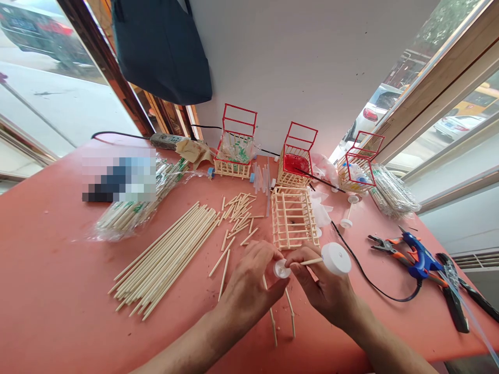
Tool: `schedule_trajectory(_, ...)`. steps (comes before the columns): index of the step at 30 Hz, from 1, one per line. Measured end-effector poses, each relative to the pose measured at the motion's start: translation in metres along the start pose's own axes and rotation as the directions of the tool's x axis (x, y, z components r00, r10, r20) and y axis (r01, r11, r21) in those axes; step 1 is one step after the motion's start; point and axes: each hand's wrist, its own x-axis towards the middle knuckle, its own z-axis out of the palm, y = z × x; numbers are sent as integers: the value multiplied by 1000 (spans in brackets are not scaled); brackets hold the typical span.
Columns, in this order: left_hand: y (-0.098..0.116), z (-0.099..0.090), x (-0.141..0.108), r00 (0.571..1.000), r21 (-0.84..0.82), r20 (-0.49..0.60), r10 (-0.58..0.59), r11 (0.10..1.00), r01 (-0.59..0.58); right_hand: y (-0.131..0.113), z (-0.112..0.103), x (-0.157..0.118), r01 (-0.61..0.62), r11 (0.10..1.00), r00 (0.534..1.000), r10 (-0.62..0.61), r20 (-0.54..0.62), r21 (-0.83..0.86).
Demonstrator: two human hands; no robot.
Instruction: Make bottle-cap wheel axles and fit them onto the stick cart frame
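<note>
Between thumb and fingers, my left hand (pixel 255 280) grips a small white bottle cap (pixel 281 268), its hollow side towards me. My right hand (pixel 323 288) pinches a short wooden stick (pixel 312 262) whose left end meets the cap. On the stick's other end sits a second white cap (pixel 336 258). Just beyond my hands stands a crate-like frame of wooden sticks (pixel 294 218). A joined pair of caps on a stick (pixel 349 212) lies to its right. Below my hands are two jointed sticks (pixel 291 311), partly hidden by my fingers.
Long wooden sticks (pixel 167 257) lie left, with short cut pieces (pixel 237 213) beside them. Three baskets with red frames stand at the back, including a middle one (pixel 298 166). At right are a blue glue gun (pixel 419 254), pliers (pixel 384 244) and a black cable (pixel 362 275).
</note>
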Motion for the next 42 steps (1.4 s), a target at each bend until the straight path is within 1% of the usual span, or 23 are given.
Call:
schedule_trajectory(22, 0, 0, 0, 1000, -5, 1, 2, 1000, -2, 0, 0, -1, 3, 999, 1000, -2, -17, 35)
schedule_trajectory(32, -1, 0, 0, 1000, -7, 13, -2, 1000, 2, -2, 0, 0, 20, 1000, 1000, -20, -19, 23)
schedule_trajectory(42, -2, 1, -2, 1000, -2, -6, 10, 1000, -10, -1, 0, 0, 34, 999, 999, -33, -22, 13)
